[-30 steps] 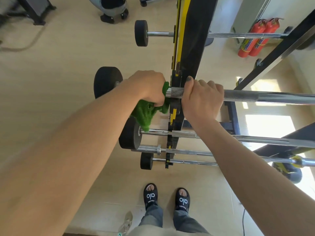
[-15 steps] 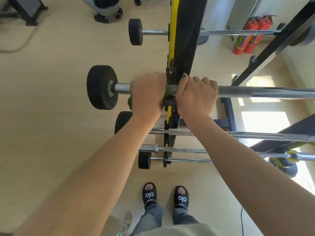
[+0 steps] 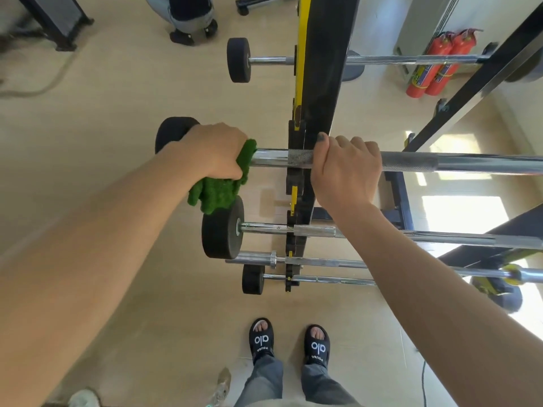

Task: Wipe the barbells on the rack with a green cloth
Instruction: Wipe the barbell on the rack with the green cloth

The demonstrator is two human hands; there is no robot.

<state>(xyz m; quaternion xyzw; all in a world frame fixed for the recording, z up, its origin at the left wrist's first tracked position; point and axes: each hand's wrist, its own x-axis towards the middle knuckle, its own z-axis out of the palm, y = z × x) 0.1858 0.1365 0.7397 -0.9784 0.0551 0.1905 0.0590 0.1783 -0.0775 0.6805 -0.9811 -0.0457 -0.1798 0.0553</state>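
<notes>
A chrome barbell [image 3: 440, 163] lies across the black and yellow rack [image 3: 320, 83] at chest height. My left hand [image 3: 216, 151] grips a green cloth [image 3: 223, 186] wrapped around the bar's left sleeve, just inside the black end weight [image 3: 172, 130]. Part of the cloth hangs down below my fist. My right hand [image 3: 345, 168] is closed around the knurled bar just right of the rack upright. Lower barbells [image 3: 382, 235] rest on the rack beneath, one with a black weight [image 3: 221, 227].
Another barbell [image 3: 382, 59] sits higher on the rack. Two red fire extinguishers [image 3: 435, 66] stand at the far right wall. A seated person's legs [image 3: 191, 16] are at the top. My sandalled feet [image 3: 289, 342] stand on the wooden floor close to the rack.
My left hand has slid the green cloth leftward along the bar, from against the rack upright toward the end weight. The cloth now hangs out below my fist. My right hand keeps its grip.
</notes>
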